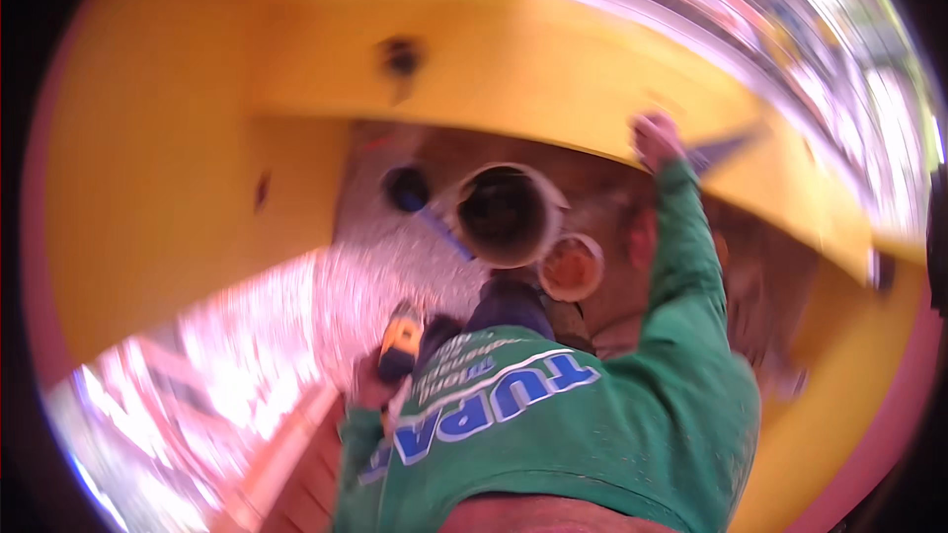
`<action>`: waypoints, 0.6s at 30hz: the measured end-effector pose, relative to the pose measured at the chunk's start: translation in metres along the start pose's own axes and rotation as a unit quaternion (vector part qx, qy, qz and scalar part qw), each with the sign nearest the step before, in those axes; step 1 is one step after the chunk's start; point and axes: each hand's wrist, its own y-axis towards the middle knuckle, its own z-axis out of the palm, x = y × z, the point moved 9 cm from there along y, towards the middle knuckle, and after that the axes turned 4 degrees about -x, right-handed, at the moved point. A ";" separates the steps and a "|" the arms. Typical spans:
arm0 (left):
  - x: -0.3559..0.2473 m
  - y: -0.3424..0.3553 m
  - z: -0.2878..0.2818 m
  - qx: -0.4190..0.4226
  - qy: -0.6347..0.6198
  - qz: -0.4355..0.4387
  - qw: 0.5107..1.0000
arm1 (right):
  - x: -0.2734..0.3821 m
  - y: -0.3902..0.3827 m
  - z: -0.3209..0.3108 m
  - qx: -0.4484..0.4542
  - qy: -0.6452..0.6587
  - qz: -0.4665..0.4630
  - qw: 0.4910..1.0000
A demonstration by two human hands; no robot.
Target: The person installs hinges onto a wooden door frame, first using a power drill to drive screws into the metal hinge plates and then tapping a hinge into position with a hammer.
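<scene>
Low on the left, my left hand [372, 383] is closed round a yellow-and-black power tool [402, 338] that looks like a cordless drill. My right arm reaches forward in a green sleeve. At the yellow panel [553, 79], my right hand [656, 138] has curled fingers; blur hides what they hold, if anything. Beside that wrist a dark bluish wedge shape [726, 150] lies against the panel; I cannot tell whether it is a tool or a shadow.
On the ground ahead stand a large pale bucket [553, 222] with a dark inside and a smaller bucket [595, 266] with orange-brown contents. A dark round object [406, 189] lies near a blue bar [446, 234]. Yellow walls surround the spot; an orange-brown plank-like edge [281, 454] is at lower left.
</scene>
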 end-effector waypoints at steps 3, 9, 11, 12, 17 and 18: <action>0.034 -0.068 0.003 -0.005 -0.006 -0.009 1.000 | 0.001 -0.121 0.096 0.136 0.111 0.027 0.984; 0.096 -0.286 -0.097 -0.139 -0.015 -0.017 0.990 | -0.011 -0.443 0.313 0.433 0.113 0.204 0.871; 0.149 -0.346 -0.099 -0.171 -0.042 -0.054 0.983 | -0.024 -0.543 0.373 0.490 0.094 0.226 0.837; 0.172 -0.372 -0.108 -0.204 -0.094 -0.055 0.973 | -0.024 -0.582 0.404 0.510 0.081 0.216 0.829; 0.267 -0.515 -0.164 -0.361 -0.152 -0.054 0.919 | -0.044 -0.780 0.538 0.661 -0.044 0.197 0.723; 0.289 -0.543 -0.176 -0.412 -0.168 -0.045 0.894 | -0.051 -0.811 0.560 0.663 -0.063 0.222 0.712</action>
